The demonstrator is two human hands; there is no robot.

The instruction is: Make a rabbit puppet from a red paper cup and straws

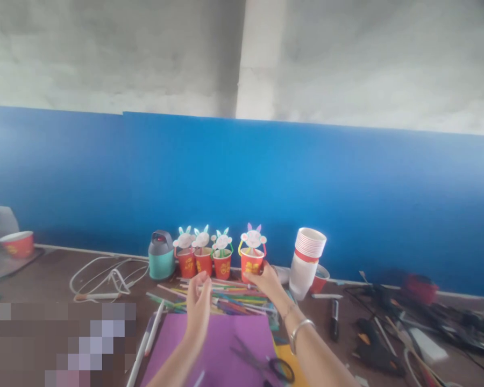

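My right hand (265, 279) grips the lower side of a red paper cup (251, 263). From this cup rises a white paper rabbit face with purple ears, with yellow and red arms bent at its sides. To its left, three similar red cups (222, 267) with green-eared figures stand in a row. My left hand (199, 300) hangs over colored sticks (242, 301), its fingers loosely stretched and nothing visible in them. Below both hands lies a purple sheet (226, 344) with dark-handled scissors (262, 361) on it.
A stack of white paper cups (304, 269) leans at the right, before another red cup (321, 277). A teal-and-grey container (162, 258) and a white cable (113, 279) are at left. Tools and wires (387, 333) clutter the right. A blue panel (242, 177) borders the back.
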